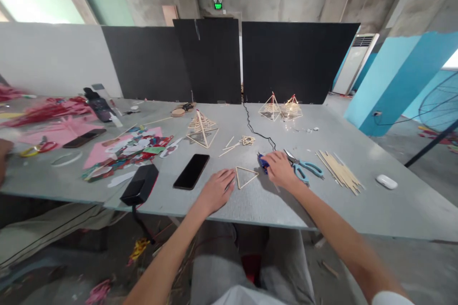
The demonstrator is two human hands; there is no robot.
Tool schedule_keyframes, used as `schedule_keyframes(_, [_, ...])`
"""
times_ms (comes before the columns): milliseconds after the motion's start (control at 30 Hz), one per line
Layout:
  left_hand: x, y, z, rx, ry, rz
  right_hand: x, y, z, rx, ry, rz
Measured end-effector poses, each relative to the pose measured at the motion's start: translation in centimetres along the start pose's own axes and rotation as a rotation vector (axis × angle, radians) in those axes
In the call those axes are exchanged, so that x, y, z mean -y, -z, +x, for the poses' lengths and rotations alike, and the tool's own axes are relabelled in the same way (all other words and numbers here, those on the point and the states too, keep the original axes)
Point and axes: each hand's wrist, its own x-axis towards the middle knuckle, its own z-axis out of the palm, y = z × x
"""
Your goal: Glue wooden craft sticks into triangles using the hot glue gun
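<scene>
A triangle of thin wooden sticks [246, 186] lies flat on the grey table. My left hand [219, 189] rests on the tabletop at its left side, fingers stretched out, their tips at or very near the triangle's edge. To the right of the triangle, my right hand [281, 167] is closed around a blue glue gun [263, 163], mostly hidden under the fingers. A black cord runs back from the glue gun. Light-blue-handled scissors [301, 174] and pliers [311, 167] lie just right of that hand. Beyond the triangle sits a small stick star [247, 140] with loose sticks.
Stick pyramids [202, 128] stand farther back, two with lights [291, 108]. A phone [191, 171] and black box [140, 185] lie left, near paper scraps [136, 152]. Wooden sticks [339, 171] and a white case [386, 181] are right. Another person's hand [4, 152] shows far left.
</scene>
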Motion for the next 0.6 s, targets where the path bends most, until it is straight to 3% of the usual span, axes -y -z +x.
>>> schedule_keyframes(100, [0.0,-0.1,0.1,0.035,-0.011,-0.02,3.1,-1.4,0.7,0.082,0.175,0.106])
schedule_keyframes(233, [0.0,0.1,0.2,0.051,-0.01,-0.025,5.7,-3.3,1.7,0.134,0.254,0.189])
schedule_keyframes(600, [-0.3,0.3,0.3,0.109,-0.011,-0.01,6.2,-5.2,1.6,0.111,0.205,0.331])
